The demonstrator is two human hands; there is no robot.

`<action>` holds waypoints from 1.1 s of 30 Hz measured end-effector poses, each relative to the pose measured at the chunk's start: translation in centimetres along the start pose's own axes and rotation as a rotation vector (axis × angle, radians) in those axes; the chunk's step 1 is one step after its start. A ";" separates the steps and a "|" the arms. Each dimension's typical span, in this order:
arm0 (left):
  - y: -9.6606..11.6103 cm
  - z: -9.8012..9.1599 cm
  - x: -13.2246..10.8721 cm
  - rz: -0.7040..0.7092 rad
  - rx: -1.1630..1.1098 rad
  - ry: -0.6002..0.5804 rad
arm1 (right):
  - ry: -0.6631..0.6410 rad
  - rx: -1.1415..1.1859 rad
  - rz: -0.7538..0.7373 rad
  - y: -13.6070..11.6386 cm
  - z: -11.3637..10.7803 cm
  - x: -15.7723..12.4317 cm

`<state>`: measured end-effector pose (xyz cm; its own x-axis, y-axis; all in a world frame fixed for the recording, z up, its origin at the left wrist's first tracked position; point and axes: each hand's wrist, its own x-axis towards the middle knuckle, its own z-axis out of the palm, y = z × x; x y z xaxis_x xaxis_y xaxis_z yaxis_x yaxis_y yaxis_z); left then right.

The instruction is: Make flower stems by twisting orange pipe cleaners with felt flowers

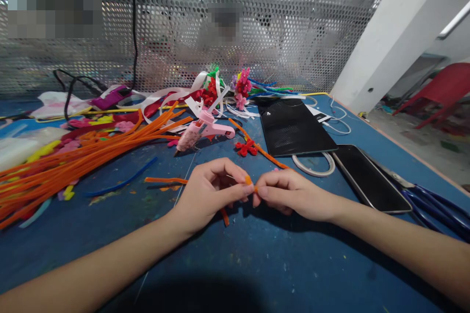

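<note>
Both hands meet near the middle of the table, fingertips close together. My left hand [216, 186] pinches a small bent piece of orange pipe cleaner [248, 180] between thumb and forefinger. My right hand [284, 190] pinches the same orange piece at its other side; most of it is hidden by the fingers. Another orange pipe cleaner length [165, 180] lies left of my left hand, and an orange end [224, 217] shows beneath that hand. Just beyond the hands lie a red pipe cleaner flower [246, 147] and a long orange stem [270, 156].
A pink glue gun [201, 129] rests behind my left hand. A bundle of orange pipe cleaners [91, 161] and a blue one [125, 183] lie left. To the right are a black tablet [293, 127], a phone [372, 178] and blue-handled scissors [436, 203]. Perforated metal [176, 19] stands behind.
</note>
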<state>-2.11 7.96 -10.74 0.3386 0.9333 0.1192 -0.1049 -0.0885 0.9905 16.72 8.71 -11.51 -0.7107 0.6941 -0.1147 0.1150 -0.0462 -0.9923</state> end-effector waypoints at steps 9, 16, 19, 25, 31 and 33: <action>0.0 0.1 0.3 -0.132 0.115 0.045 | 0.125 0.079 0.024 0.3 0.2 0.2; -0.3 0.3 -0.2 -0.119 0.117 0.090 | 0.297 -0.033 -0.070 0.3 0.5 0.4; -0.3 0.1 -0.4 -0.073 0.160 0.067 | 0.263 0.010 -0.064 0.2 0.5 0.4; -0.2 -0.6 -0.4 0.002 0.263 -0.020 | 0.203 0.122 -0.010 0.3 0.4 0.2; 0.1 -0.8 -0.3 0.152 0.412 -0.045 | 0.176 0.023 -0.057 0.1 0.5 0.1; 0.3 -0.9 -0.3 0.261 0.538 -0.080 | 0.151 -0.063 -0.086 0.2 0.4 0.1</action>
<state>-3.07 7.91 -10.54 0.4368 0.8298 0.3472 0.2869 -0.4943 0.8206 16.35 8.47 -11.70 -0.6083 0.7936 -0.0161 0.1045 0.0599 -0.9927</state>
